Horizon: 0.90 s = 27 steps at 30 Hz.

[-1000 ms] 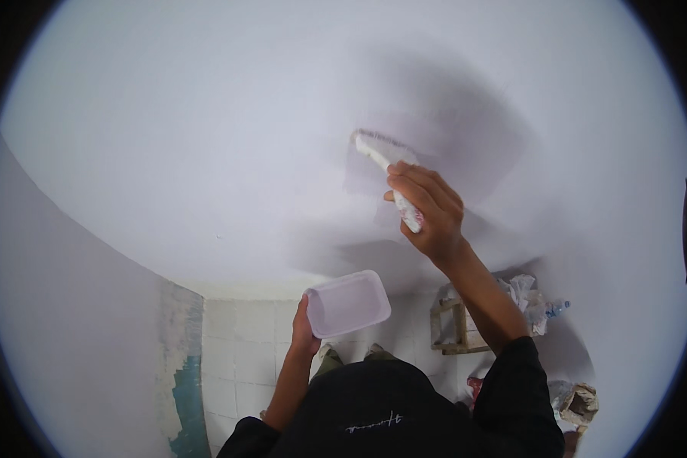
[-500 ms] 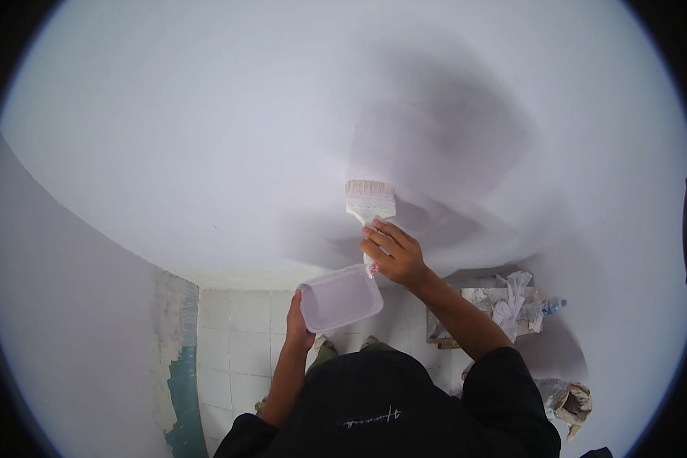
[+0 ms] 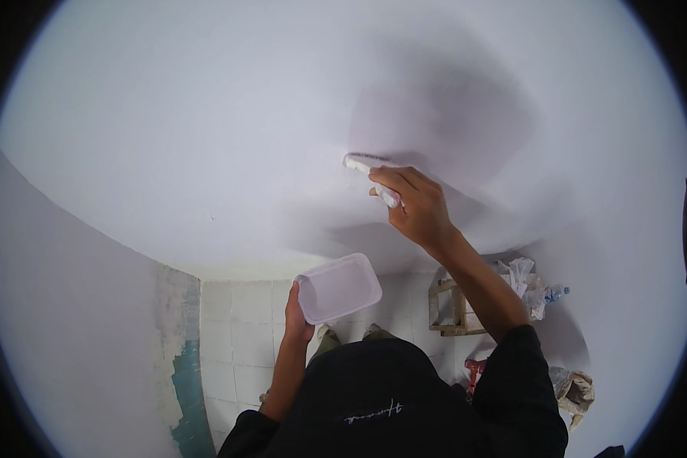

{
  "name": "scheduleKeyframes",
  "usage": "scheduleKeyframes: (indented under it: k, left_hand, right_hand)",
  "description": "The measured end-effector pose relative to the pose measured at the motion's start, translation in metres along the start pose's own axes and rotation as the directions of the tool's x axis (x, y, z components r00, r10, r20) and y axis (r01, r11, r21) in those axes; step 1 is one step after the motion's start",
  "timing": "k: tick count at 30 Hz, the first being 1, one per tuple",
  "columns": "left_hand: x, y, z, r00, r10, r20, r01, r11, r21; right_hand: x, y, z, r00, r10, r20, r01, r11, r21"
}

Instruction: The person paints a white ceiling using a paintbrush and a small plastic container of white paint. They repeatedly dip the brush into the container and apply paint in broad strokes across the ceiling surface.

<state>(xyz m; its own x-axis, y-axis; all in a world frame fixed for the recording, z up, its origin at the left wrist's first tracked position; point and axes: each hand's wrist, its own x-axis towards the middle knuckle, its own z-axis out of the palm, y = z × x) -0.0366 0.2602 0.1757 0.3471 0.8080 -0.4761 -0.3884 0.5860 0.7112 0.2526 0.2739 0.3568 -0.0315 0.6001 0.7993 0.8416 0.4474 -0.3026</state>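
Right hand (image 3: 416, 206) is clenched round the handle of a paintbrush (image 3: 368, 169), arm stretched up and away from the body. Left hand (image 3: 298, 313) grasps a shallow white plastic tub (image 3: 339, 288) from below and behind, fingers under its near edge.

Largest first:
- White wall (image 3: 206, 130) fills nearly the whole view. The brush head lies flat against it, bristles pressed on just above the knuckles — a flat contact like that looks meant to spread the coat evenly. A darker, damp-looking patch (image 3: 443, 114) sits above and to the right of the brush, so fresh paint seems to lie there.
- Tiled floor (image 3: 240, 336) far below, along the wall's lower edge; a strip of bare, partly teal-stained plaster (image 3: 177, 351) runs down the left corner.
- Wooden stool (image 3: 454, 309) by the wall's foot on the right, crumpled bags (image 3: 520, 275) heaped on it, well apart from both hands.
- Tub held roughly level, well below the brush and close to the chest — probably so nothing spills and a refill is a short reach.
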Motion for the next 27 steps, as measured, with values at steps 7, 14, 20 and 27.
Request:
scheduleKeyframes:
  k: [7,14,20,27]
  left_hand:
    - [-0.007,-0.006,0.000,1.000,0.006,-0.016,-0.007,1.000,-0.022]
    - [-0.014,-0.011,-0.010,0.999,-0.020,-0.048,0.019,1.000,-0.014]
    - [-0.014,-0.009,-0.012,0.999,-0.006,-0.050,0.006,1.000,0.002]
    - [-0.009,-0.005,-0.013,1.000,0.007,0.010,-0.007,1.000,0.002]
  right_hand:
    - [-0.057,0.002,0.008,0.919,-0.380,-0.105,0.338,0.896,-0.287]
    - [-0.129,0.015,0.053,0.971,-0.220,0.090,0.231,0.963,-0.139]
    - [-0.139,0.028,0.064,0.960,0.149,0.237,-0.153,0.988,0.001]
    - [-0.062,0.022,0.009,0.982,0.158,0.108,-0.164,0.985,0.046]
